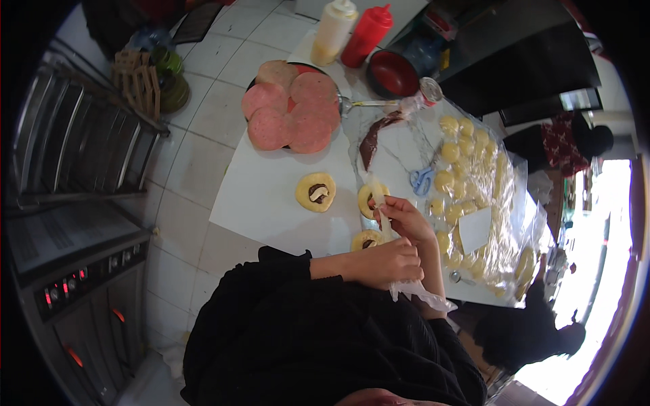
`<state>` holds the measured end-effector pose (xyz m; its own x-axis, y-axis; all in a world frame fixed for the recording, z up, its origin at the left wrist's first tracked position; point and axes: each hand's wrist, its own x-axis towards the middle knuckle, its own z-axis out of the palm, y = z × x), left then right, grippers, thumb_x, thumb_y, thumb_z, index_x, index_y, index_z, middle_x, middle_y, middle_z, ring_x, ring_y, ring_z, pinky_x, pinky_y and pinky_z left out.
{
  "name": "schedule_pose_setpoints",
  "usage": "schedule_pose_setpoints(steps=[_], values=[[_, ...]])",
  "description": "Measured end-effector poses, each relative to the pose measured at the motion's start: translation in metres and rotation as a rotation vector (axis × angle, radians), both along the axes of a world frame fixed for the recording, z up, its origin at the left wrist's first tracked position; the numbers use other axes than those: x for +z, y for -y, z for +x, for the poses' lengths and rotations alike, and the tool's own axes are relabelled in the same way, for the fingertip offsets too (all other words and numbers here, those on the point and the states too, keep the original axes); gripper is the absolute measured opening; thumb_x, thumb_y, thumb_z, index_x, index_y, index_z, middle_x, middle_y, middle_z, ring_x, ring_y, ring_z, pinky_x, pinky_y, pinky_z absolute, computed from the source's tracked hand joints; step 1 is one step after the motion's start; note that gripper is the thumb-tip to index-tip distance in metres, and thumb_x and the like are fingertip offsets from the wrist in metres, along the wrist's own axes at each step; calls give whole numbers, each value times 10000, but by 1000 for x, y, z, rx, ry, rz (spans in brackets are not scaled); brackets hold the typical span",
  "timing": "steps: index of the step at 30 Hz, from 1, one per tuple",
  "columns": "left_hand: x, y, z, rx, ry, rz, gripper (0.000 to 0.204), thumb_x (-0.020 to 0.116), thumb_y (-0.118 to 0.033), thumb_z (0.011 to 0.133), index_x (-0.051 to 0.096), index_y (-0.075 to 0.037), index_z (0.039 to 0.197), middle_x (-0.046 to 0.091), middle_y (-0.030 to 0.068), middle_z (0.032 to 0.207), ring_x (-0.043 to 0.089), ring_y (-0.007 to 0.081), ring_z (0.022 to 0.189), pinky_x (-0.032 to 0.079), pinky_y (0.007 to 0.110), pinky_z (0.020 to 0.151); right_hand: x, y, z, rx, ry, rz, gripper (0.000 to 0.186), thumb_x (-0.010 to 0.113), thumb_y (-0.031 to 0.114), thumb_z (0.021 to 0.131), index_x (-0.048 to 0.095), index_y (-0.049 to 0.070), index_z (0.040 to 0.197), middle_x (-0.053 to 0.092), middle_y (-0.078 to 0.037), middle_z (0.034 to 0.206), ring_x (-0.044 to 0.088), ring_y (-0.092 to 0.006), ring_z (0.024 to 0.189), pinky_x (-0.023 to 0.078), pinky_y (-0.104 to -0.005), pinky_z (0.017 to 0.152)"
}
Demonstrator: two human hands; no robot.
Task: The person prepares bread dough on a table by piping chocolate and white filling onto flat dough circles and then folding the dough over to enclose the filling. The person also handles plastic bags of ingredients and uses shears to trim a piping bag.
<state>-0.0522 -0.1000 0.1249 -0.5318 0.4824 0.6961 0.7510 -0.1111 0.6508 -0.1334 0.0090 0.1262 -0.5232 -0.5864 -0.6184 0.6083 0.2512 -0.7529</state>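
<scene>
A translucent white piping bag (386,225) runs between my two hands over the dough. My left hand (393,262) is closed round its gathered part, and the loose end trails below the fist. Further up, my right hand (406,218) pinches the bag nearer its narrow end. Right beside those fingers lies a flattened dough round (364,201) with dark filling, partly covered by bag and hand. Another filled dough round (359,242) shows next to my left hand, partly hidden. To the left, a dough round (305,188) carries dark filling with a pale cream strip on top.
Pink meat slices (311,125) lie on a round tray at the far left. Behind stand a white squeeze bottle (333,32), a red squeeze bottle (366,37) and a dark red bowl (393,73). Blue scissors (421,181) lie beside plastic-covered dough balls (467,183). Two people are at the right.
</scene>
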Motion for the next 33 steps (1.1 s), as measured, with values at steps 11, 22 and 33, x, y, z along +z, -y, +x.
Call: schedule_pose_setpoints(steps=[11,22,33], values=[[8,13,9,366,373,311,337,647,-236,685,513,-74,950,467,79,981,459,220,969,343,366,847,19,-45,44,-490,-481,-129,252,541,158,864,529,16,1072,559,6,817,498,-50,709,419,-215,617],[29,-6,19,101,689,542,179,507,-43,741,471,-43,917,437,70,940,479,176,906,390,301,835,30,-75,98,-917,-816,-149,542,547,155,855,285,2,1305,356,-113,1237,492,-146,977,468,-287,757],[40,-54,26,259,233,59,270,620,-1,663,538,-59,914,503,117,936,533,259,881,447,342,756,45,-86,143,-619,-983,-235,567,705,13,606,480,30,1126,359,-96,1192,416,-199,1128,396,-349,912]])
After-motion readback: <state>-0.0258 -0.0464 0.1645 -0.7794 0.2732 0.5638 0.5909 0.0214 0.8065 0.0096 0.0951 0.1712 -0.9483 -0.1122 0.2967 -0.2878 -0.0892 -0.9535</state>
